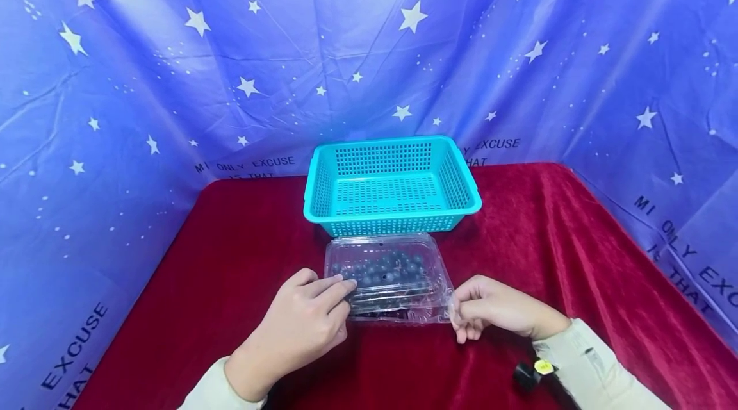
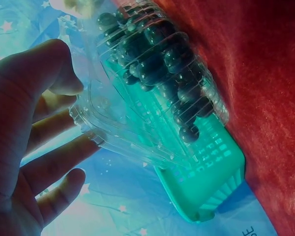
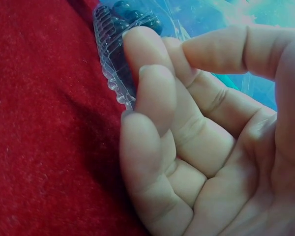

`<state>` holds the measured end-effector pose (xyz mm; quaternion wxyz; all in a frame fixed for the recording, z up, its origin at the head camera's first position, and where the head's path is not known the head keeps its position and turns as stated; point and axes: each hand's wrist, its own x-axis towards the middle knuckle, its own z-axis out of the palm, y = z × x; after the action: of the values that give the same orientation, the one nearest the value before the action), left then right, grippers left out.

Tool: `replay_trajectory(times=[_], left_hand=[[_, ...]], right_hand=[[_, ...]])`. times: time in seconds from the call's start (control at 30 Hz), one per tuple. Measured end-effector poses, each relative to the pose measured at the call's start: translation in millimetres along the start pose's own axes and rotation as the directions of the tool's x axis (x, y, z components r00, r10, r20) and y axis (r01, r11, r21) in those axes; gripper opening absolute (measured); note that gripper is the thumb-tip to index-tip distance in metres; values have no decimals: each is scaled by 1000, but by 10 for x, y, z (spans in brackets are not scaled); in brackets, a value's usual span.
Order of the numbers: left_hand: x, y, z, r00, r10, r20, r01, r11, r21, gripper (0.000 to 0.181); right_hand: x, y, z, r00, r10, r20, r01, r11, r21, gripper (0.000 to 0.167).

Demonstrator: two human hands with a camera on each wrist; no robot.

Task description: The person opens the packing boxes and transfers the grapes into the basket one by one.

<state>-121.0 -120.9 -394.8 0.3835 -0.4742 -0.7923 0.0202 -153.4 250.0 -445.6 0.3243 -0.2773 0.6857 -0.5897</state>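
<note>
A clear plastic clamshell box (image 1: 380, 262) holds dark grapes (image 2: 152, 59) and sits on the red cloth. Its lid (image 2: 123, 128) stands partly raised, tilted above the grapes. My left hand (image 1: 308, 317) pinches the lid's edge between thumb and fingers at the near left. At the near right corner, my right hand (image 1: 496, 307) has its thumb and index finger together on the clear plastic. In the right wrist view, the other fingers (image 3: 155, 98) curl beside the box's ribbed side, and they hide part of that corner.
A turquoise perforated basket (image 1: 392, 224) stands directly behind the box. Red velvet cloth (image 1: 230, 243) covers the table. A blue star-printed curtain (image 1: 323, 45) hangs behind and along both sides. Near the right sleeve there is a small black object (image 1: 524, 377) with a yellow tag.
</note>
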Motion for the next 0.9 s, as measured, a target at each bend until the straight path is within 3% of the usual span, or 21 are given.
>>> replay_trajectory(times=[0.57,0.67,0.9], left_hand=[[5,-18,-23,1000,-13,-5,13,1000,-17,25],[15,-45,-43,1000,-4,-30,3,1000,-27,25],[52,-139,-96,989,-10,-149,-2,997,-79,21]], right_hand=[[10,20,2,1000,-3,-4,4,1000,7,20],[13,24,4,1000,0,-14,0,1000,8,21],[16,26,6,1000,11,-27,-11,1000,6,22]])
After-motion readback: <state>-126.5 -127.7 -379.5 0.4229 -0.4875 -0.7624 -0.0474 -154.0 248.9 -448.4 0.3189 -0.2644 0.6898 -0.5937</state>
